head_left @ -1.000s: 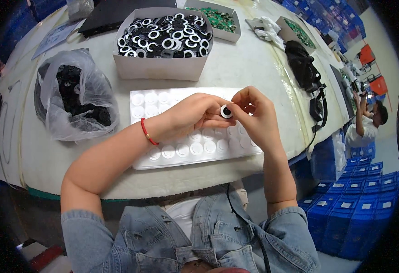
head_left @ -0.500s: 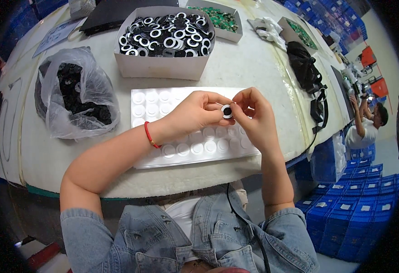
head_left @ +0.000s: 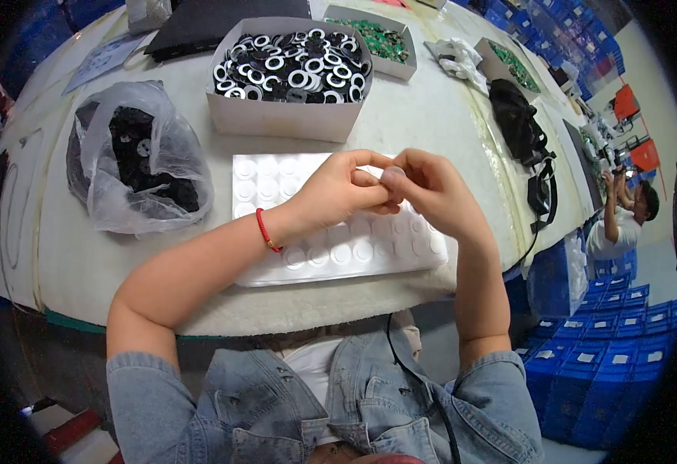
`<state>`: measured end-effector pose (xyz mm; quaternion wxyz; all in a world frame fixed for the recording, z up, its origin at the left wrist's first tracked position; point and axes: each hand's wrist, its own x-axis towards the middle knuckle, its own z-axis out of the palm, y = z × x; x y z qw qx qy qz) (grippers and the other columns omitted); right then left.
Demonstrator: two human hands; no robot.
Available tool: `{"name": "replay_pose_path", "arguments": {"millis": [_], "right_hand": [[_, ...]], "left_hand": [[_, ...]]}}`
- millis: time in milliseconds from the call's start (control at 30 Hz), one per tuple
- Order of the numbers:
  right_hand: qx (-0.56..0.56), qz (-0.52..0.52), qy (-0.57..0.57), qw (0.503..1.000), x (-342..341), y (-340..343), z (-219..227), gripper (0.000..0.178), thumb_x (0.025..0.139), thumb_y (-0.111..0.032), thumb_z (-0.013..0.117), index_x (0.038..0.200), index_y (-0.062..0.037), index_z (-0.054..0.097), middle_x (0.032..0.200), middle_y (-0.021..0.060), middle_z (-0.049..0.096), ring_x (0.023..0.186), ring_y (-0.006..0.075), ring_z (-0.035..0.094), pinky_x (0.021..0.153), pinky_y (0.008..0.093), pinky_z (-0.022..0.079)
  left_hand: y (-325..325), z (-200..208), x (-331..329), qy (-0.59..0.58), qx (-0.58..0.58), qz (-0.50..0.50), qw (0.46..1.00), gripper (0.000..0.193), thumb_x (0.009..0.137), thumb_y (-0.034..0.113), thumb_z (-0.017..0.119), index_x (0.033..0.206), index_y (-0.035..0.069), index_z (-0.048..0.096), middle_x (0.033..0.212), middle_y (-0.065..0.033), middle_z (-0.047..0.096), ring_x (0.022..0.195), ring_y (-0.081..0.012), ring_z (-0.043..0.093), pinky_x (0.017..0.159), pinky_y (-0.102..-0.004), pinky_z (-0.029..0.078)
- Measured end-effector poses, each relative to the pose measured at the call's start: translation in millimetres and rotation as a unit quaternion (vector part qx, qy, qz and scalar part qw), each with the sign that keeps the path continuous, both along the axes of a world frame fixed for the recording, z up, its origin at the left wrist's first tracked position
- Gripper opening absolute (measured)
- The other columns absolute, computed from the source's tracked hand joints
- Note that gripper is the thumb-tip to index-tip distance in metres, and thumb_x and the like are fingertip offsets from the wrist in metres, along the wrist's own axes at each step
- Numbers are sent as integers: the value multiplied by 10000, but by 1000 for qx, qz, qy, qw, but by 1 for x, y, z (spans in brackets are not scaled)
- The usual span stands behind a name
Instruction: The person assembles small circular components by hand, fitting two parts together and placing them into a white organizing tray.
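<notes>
My left hand [head_left: 337,189], with a red cord bracelet [head_left: 266,230] at its wrist, meets my right hand [head_left: 440,195] above a white sheet of round stickers [head_left: 340,253]. Both hands are closed, thumbs and fingertips pinched together. Between them is a small black disc with a white ring, seen a moment ago and now covered by the fingers. Beyond the sheet stands a white cardboard box [head_left: 280,124] heaped with similar black discs and white rings [head_left: 300,69].
A clear plastic bag [head_left: 175,158] of black round parts sits at the left. Green circuit boards [head_left: 381,39] fill a box at the back. A black pouch [head_left: 515,120] and cable lie at the right. Beyond are blue crates [head_left: 593,363] and another person [head_left: 618,228].
My right thumb has come across the disc, which no longer shows. The hands stay together over the sheet. The whole view has shifted slightly.
</notes>
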<state>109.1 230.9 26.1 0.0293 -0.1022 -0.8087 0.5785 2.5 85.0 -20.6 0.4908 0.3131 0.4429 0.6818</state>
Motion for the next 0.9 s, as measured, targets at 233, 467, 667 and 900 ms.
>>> {"name": "replay_pose_path", "arguments": {"millis": [233, 467, 667, 900], "right_hand": [[44, -37, 151, 987, -90, 7, 40, 342, 893, -217, 638, 1137, 14, 571, 671, 34, 594, 520, 61, 495, 428, 222, 381], [7, -86, 153, 985, -81, 64, 4, 425, 890, -216, 652, 1235, -13, 512, 712, 40, 593, 508, 65, 501, 420, 215, 378], [-4, -228, 152, 962, -73, 136, -62, 218, 920, -204, 602, 1024, -15, 635, 683, 3, 552, 498, 54, 465, 440, 202, 358], [-37, -175, 149, 972, -92, 139, -79, 174, 924, -181, 588, 974, -21, 635, 665, -18, 518, 538, 51, 459, 462, 207, 359]], "left_hand": [[5, -4, -9, 141, -61, -16, 988, 311, 983, 196, 504, 1203, -23, 531, 938, -147, 668, 853, -187, 668, 757, -315, 573], [-1, -8, 7, 285, -44, -13, 957, 227, 964, 119, 492, 1095, -24, 610, 866, -68, 666, 818, -102, 635, 745, -252, 524], [-8, 5, 9, 492, 9, 53, 869, 196, 901, 124, 561, 1037, 7, 640, 849, -110, 672, 788, -197, 664, 704, -297, 531], [-63, 79, 11, 743, 45, 201, 636, 158, 774, 87, 696, 924, 59, 653, 807, -91, 640, 743, -256, 640, 636, -352, 526]]}}
